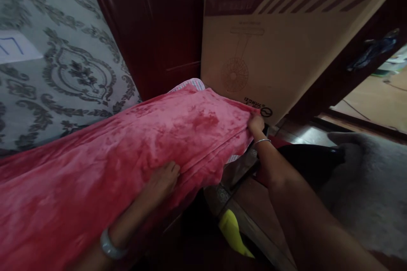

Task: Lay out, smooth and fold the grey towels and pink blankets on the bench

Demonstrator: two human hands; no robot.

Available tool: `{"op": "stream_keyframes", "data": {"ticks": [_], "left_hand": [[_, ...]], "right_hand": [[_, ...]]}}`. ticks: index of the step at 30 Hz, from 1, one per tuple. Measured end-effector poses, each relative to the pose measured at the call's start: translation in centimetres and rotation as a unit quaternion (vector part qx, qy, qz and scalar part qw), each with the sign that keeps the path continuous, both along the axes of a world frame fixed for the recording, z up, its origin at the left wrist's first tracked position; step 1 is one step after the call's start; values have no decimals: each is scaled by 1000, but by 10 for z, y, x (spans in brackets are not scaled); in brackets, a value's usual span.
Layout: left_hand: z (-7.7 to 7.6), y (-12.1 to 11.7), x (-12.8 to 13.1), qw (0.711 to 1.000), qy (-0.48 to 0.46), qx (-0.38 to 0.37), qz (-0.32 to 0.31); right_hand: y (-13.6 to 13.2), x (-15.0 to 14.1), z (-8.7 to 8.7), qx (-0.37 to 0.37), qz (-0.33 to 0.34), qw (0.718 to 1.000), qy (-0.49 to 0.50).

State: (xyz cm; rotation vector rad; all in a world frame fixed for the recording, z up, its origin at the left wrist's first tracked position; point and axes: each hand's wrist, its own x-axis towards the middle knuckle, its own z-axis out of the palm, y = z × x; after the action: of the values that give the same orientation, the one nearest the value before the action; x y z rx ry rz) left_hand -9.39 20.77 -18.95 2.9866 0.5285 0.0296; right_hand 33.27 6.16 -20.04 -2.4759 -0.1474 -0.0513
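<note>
A pink plush blanket [127,148] lies spread over a long raised surface that runs from the lower left toward the middle. My left hand [163,180], with a pale bangle on its wrist, is closed on a fold near the blanket's front edge. At the far right corner my right hand [256,124] grips the blanket's edge, its fingers wrapped round the cloth. A thin silver bracelet circles that wrist. A striped cloth [199,84] peeks out beyond the blanket's far end.
A large cardboard box [280,51] with a printed fan stands behind the blanket's far end, against a dark red door [152,21]. Patterned wallpaper [79,72] borders the left. On the right are grey plush material [375,194] and a doorway. Something yellow [231,230] shows below.
</note>
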Motion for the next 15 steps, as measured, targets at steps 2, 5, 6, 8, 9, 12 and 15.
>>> {"op": "stream_keyframes", "data": {"ticks": [2, 5, 6, 8, 9, 12, 15], "left_hand": [[-1, -5, -1, 1000, 9, 12, -2], [2, -22, -10, 999, -21, 4, -30], [3, -29, -16, 998, -45, 2, -44], [3, -46, -29, 992, -101, 9, -73], [2, -53, -38, 988, -129, 19, -84], [-3, -69, -74, 977, -198, 51, -60], [-8, -71, -122, 961, -254, 86, 67]], "right_hand": [[-1, -7, 1, -14, 3, 1000, 16], [-1, -25, 1, -39, -30, 997, -51], [0, -32, 0, -36, -24, 995, -93], [4, -53, -6, 4, 51, 983, -179], [7, -67, -10, 33, 117, 970, -211], [15, -124, -24, 105, 343, 903, -236], [19, -191, -34, 120, 513, 827, -198]]}}
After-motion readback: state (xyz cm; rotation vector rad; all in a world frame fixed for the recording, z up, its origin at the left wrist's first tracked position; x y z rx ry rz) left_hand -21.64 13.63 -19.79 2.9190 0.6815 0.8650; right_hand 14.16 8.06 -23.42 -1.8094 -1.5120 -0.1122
